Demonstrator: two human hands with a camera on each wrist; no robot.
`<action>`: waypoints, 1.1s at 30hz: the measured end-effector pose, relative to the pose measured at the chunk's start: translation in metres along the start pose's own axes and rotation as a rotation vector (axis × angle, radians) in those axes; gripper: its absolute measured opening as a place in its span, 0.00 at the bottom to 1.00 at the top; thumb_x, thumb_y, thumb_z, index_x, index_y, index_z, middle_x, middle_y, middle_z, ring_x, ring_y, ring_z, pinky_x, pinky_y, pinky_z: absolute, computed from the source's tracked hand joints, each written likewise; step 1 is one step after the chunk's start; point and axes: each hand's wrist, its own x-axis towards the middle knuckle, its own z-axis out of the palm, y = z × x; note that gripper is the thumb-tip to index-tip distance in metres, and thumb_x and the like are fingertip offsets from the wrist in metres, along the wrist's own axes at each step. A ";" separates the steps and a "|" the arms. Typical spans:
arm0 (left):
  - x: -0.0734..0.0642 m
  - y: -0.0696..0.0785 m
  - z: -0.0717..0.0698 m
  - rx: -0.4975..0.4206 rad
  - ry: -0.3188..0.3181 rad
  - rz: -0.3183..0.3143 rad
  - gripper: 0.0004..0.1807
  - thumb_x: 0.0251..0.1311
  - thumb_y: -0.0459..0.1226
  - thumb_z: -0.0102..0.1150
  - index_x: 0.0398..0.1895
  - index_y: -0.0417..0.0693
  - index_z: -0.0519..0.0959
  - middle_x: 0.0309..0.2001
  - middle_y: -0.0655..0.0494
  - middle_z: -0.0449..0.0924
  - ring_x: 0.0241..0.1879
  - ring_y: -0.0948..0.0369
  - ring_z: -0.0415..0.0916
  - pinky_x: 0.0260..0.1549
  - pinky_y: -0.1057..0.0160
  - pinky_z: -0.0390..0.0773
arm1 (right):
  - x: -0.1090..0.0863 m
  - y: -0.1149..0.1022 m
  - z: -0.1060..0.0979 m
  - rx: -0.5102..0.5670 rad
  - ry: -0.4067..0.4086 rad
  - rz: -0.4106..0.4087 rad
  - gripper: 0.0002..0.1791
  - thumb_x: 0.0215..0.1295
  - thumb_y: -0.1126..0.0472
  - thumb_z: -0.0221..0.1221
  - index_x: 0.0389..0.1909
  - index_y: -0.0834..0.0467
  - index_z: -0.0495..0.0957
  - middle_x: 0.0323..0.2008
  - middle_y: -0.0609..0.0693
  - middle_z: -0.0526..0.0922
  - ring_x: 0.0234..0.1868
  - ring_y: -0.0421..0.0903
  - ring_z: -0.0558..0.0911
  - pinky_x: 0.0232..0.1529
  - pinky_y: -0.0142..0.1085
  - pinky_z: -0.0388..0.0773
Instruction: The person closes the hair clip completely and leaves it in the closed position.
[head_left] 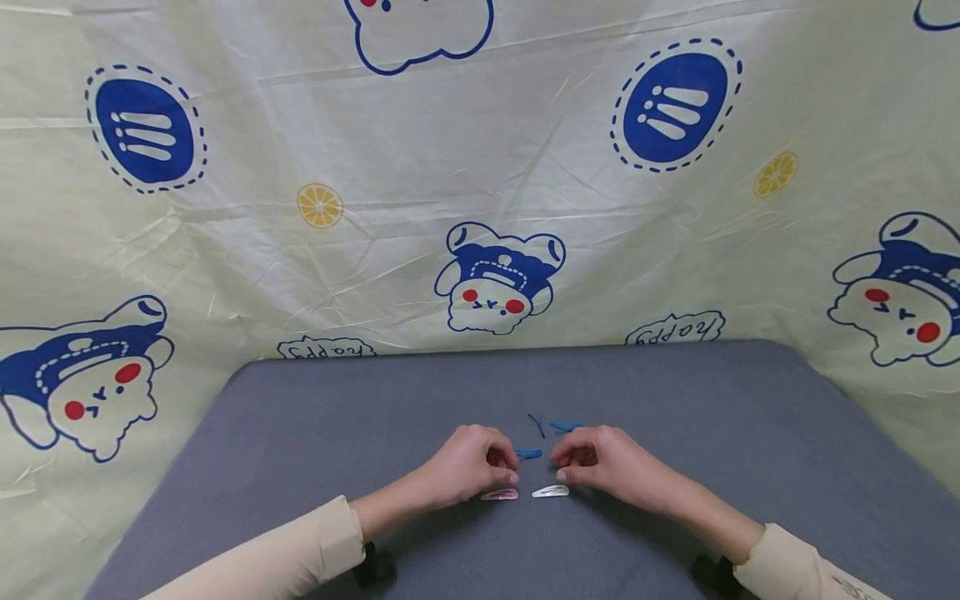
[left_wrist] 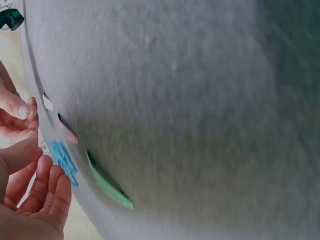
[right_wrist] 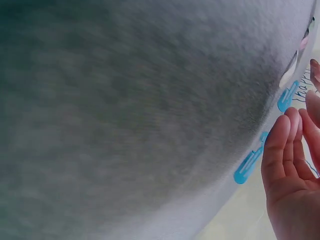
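Observation:
In the head view my left hand point(head_left: 471, 467) hovers over the table, fingers loosely bent and nothing visible between them. A blue hair clip point(head_left: 529, 454) lies just past its fingertips. Facing it, my right hand point(head_left: 615, 462) is also loosely bent, with no held thing showing. Below the hands lie a pink snap hair clip point(head_left: 499, 494) and a white snap hair clip point(head_left: 551, 492). A second blue hair clip point(head_left: 566, 427) sits behind the right hand, beside a thin dark hairpin-like piece point(head_left: 537, 425). The left wrist view shows a green snap clip point(left_wrist: 107, 185), hidden in the head view.
The grey cloth-covered table point(head_left: 360, 408) ends at a pale printed curtain point(head_left: 247, 250) hanging behind it. A dark band-like piece point(head_left: 375, 567) is at the left wrist, and another point(head_left: 714, 575) at the right wrist.

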 end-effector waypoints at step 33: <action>0.013 -0.038 -0.025 -0.139 -0.109 -0.130 0.08 0.56 0.29 0.69 0.40 0.39 0.85 0.27 0.58 0.80 0.28 0.63 0.74 0.28 0.69 0.73 | 0.042 0.003 0.012 -0.144 -0.009 0.004 0.05 0.60 0.66 0.68 0.36 0.54 0.87 0.29 0.37 0.83 0.31 0.37 0.77 0.34 0.34 0.75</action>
